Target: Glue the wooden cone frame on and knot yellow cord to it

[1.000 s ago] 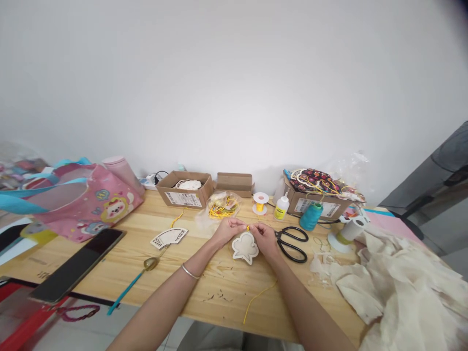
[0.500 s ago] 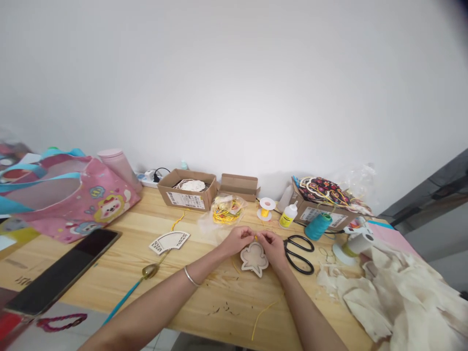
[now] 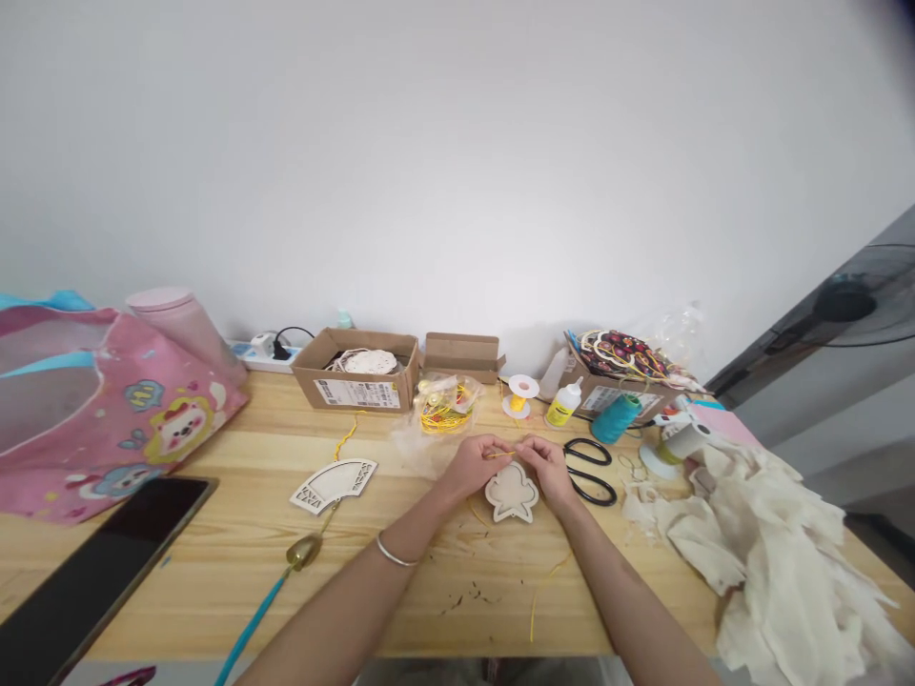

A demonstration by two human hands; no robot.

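My left hand [image 3: 480, 465] and my right hand [image 3: 544, 467] are close together over the middle of the table. Both pinch a thin yellow cord [image 3: 500, 454] between thumb and fingertips. Just below the fingers is a pale wooden flower-shaped piece [image 3: 513, 494] with a raised rim; whether the cord passes through its top edge is hidden. Black-handled scissors [image 3: 592, 471] lie right of my right hand, blades out of sight. Left of my arms lies a fan-shaped wooden piece [image 3: 335, 484] with a yellow cord above and a gold bead with a teal tassel [image 3: 258, 615] below.
Behind my hands stand a cardboard box [image 3: 355, 393], a bag of yellow cords [image 3: 447, 408], a yellow thread spool [image 3: 519, 400], a glue bottle [image 3: 563, 405] and a teal thread cone [image 3: 616, 419]. Cream cloth [image 3: 772, 553] covers the right side; a phone [image 3: 107, 581] and pink bag [image 3: 157, 410] are left.
The view has shifted slightly to the right. My fingertips have moved a little apart, with a short stretch of cord now showing between them. The flower-shaped piece has turned slightly.
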